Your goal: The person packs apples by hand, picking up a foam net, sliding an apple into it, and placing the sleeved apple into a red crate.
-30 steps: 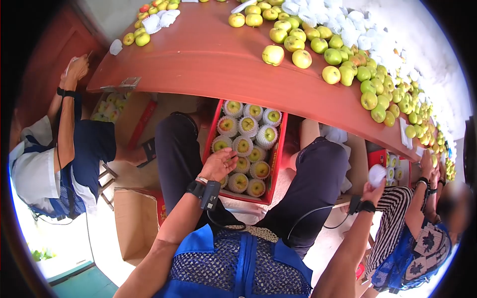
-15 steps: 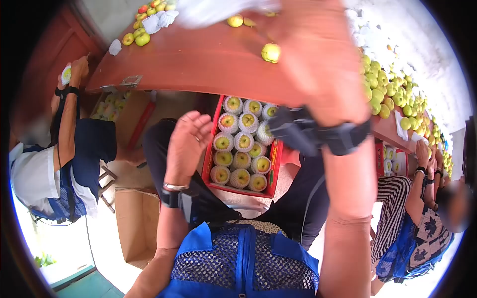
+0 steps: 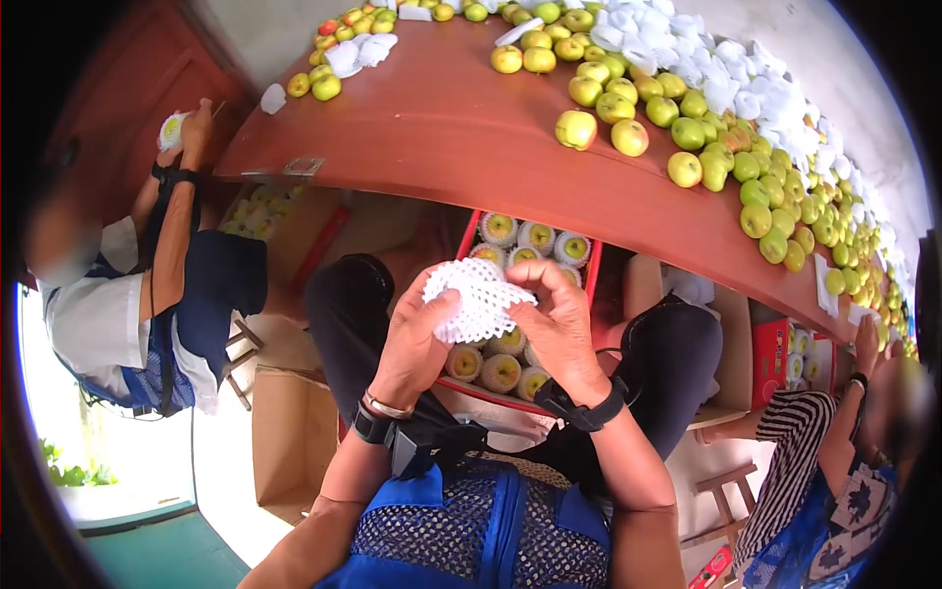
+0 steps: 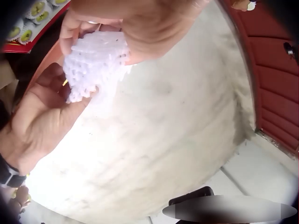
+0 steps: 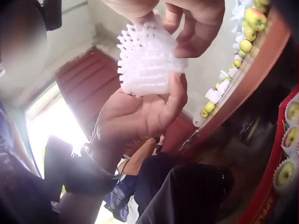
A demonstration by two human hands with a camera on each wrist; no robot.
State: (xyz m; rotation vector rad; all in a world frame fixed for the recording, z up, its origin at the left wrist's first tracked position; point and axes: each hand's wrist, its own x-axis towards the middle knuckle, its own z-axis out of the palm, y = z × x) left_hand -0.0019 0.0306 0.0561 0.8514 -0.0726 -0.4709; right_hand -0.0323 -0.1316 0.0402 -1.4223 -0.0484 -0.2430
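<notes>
A white foam fruit net (image 3: 476,302) is held up over the near part of a red box (image 3: 475,236), with both hands on it. My left hand (image 3: 407,344) grips its left side, thumb lying across the mesh. At its right edge, my right hand (image 3: 564,329) pinches the mesh between thumb and fingers. The right wrist view shows the foam net (image 5: 149,63) bunched between the two hands, and no apple shows through it. Inside the box, apples (image 3: 500,371) sit in rows, each in its own foam net; the hands hide the middle ones.
A red-brown table (image 3: 442,128) spans the front, with many loose apples (image 3: 687,169) and a heap of foam nets (image 3: 716,69) to the right. An open cardboard box (image 3: 289,432) stands at lower left. People sit on both sides; the left one holds a netted apple (image 3: 175,131).
My right hand has swung from the far right, up across the table, and down to my left hand. The left hand, empty before, now grips the foam net too.
</notes>
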